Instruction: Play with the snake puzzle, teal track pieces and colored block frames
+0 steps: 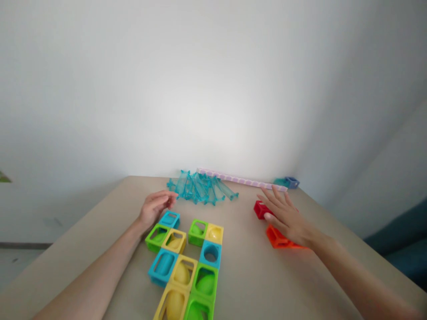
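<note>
My left hand [156, 208] rests on the table just behind a light blue cube block [170, 219]. Its fingers are curled loosely together, and I see nothing in them. My right hand [285, 215] is spread flat over red blocks [259, 210] and orange blocks [275, 237], partly hiding them; its fingers are stretched out. Between the hands lies a group of hollow cube blocks set side by side. Among them are green [204, 281], yellow [182, 273] and blue [163, 266] ones, several with curved or round openings inside.
A heap of translucent teal chute-like pieces [200, 189] lies at the back of the table [243, 275]. A long pink and white strip [240, 179] runs along the wall. A bluish-purple block [292, 182] and a teal piece [281, 182] sit at the far right corner.
</note>
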{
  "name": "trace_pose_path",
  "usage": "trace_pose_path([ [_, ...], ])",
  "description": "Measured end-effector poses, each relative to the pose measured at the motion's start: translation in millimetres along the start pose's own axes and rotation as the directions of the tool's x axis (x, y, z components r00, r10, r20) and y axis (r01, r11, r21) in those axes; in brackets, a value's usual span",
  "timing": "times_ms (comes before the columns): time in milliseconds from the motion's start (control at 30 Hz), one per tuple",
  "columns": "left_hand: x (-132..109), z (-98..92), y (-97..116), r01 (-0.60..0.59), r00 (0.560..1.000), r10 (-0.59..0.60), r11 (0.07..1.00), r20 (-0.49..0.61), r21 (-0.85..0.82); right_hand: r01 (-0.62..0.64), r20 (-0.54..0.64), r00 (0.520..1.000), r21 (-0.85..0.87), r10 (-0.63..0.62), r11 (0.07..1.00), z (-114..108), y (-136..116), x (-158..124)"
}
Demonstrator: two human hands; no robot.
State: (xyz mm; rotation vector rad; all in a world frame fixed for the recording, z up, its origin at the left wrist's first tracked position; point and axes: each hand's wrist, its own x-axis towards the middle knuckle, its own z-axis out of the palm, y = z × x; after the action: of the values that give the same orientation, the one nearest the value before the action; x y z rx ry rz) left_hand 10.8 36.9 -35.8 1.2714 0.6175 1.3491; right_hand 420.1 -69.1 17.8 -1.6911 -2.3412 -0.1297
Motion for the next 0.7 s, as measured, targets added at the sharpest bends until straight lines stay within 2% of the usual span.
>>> trace_pose_path([
  [67,-2.2,2.1,-0.1,0.053,0.995,-0.057,0.998,0.083,0.046,0.039,-0.14,0.99,0.12,-0.022,0.992,-0.1,-37.9,7.3],
  [133,-4.1,3.6,0.9,0.079,0.984,-0.097,0.99,0.15,0.119,0.082,-0.202,0.979,0.299,-0.021,0.951,7.6,-82.6,17.3],
  [233,-6.3,5.3,5.3,0.116,0.96,-0.172,0.962,0.22,0.247,0.081,-0.19,0.982,0.459,0.009,0.885,32.3,-138.5,36.2],
  [300,-7.4,6.6,8.8,0.133,0.94,-0.216,0.945,0.266,0.298,0.057,-0.127,0.991,0.629,0.031,0.776,52.2,-157.1,49.0],
  [333,-7.8,7.3,10.2,0.139,0.927,-0.234,0.94,0.292,0.313,0.007,-0.06,0.997,0.731,0.055,0.682,61.4,-160.6,54.6],
  [400,-8.1,8.7,11.8,0.162,0.895,-0.28,0.929,0.347,0.333,-0.042,-0.01,0.997,0.79,0.08,0.612,75.8,-159.3,63.7],
  [533,-8.1,11.6,13.1,0.186,0.83,-0.335,0.92,0.446,0.344,-0.07,0.01,0.994,0.817,0.108,0.573,86.7,-148.7,72.1],
  [600,-8.5,13.8,13.9,0.166,0.836,-0.33,0.913,0.438,0.371,-0.081,0.02,0.993,0.828,0.116,0.554,87.2,-146.8,73.1],
  [700,-10.1,19.4,14.2,0.147,0.876,-0.322,0.887,0.359,0.438,-0.096,0.038,0.992,0.846,0.12,0.525,87.6,-146.8,74.0],
])
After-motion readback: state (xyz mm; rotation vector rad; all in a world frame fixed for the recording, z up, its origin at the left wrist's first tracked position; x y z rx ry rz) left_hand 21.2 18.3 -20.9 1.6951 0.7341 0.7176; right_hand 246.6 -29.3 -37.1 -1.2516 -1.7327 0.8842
